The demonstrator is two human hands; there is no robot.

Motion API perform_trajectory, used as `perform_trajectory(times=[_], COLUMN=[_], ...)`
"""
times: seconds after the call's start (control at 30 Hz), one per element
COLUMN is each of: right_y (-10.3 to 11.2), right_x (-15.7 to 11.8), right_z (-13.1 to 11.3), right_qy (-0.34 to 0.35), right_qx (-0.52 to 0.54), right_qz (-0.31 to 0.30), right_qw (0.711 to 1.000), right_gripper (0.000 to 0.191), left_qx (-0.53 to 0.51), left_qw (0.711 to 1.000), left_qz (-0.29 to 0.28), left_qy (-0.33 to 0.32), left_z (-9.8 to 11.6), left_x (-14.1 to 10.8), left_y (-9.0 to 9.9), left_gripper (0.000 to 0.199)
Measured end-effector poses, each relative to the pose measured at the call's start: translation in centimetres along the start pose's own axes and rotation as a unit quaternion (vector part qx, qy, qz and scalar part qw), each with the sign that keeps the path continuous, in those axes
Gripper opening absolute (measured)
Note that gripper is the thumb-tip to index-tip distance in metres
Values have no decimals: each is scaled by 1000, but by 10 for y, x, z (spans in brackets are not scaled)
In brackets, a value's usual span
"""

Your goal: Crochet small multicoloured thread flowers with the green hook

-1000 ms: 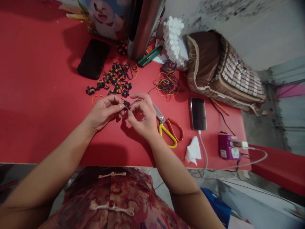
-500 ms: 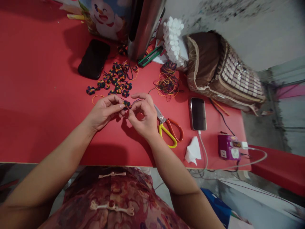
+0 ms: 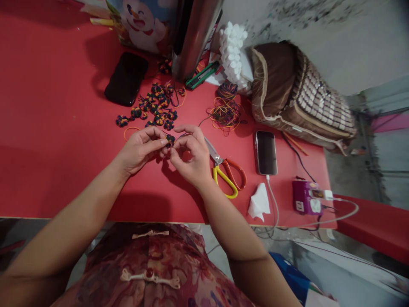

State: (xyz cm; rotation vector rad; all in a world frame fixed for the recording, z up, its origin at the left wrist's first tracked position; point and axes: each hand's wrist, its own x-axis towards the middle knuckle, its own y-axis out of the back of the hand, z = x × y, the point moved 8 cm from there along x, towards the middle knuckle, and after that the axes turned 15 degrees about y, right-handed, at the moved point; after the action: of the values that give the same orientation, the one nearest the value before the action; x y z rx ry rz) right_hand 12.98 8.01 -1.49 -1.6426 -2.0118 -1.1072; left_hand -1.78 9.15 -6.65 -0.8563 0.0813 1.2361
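Observation:
Between thumb and fingers, my left hand (image 3: 143, 149) pinches a small dark knotted cord flower (image 3: 170, 139) with orange flecks. My right hand (image 3: 191, 157) is close against its right side, thumb and index finger pressed together; whatever lies in that pinch is too small to make out. Beyond my hands lies a cluster of similar cord flowers (image 3: 156, 102). A loose orange cord loop (image 3: 129, 131) rests by my left hand. To the right, a tangle of multicoloured cord (image 3: 225, 113) sits on the red table (image 3: 64, 149). Scissors (image 3: 223, 168) with yellow and orange handles lie beside my right wrist.
A black phone (image 3: 126, 79) lies at back left. Behind are a metal cylinder (image 3: 194, 40), a green utility knife (image 3: 202, 76) and a bundle of white tubes (image 3: 233, 51). Rightward are a brown cushion (image 3: 277, 81), a charging phone (image 3: 266, 152), a tissue (image 3: 259, 202) and a purple box (image 3: 305, 197).
My right thumb and index finger have shifted slightly left, nearer the cord flower. My left hand keeps its hold, and the things on the table have not moved.

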Motion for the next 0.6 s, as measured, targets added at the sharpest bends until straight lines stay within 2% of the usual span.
perform_trajectory(times=[0.2, 0.43, 0.6], right_y=[-3, -1, 5], right_x=[-1, -1, 1], right_z=[0, 3, 2], right_qy=[9, -5, -3], right_qx=[-3, -15, -42], right_qz=[-20, -17, 14], right_qw=[1000, 1000, 999], right_gripper=[13, 13, 15], left_qx=[-3, 2, 10], left_qw=[1000, 1000, 1000], left_qz=[-5, -2, -4], left_qy=[-8, 5, 3], left_z=[1, -1, 0], left_x=[0, 1, 1], left_y=[-2, -1, -2], left_gripper=[37, 44, 48])
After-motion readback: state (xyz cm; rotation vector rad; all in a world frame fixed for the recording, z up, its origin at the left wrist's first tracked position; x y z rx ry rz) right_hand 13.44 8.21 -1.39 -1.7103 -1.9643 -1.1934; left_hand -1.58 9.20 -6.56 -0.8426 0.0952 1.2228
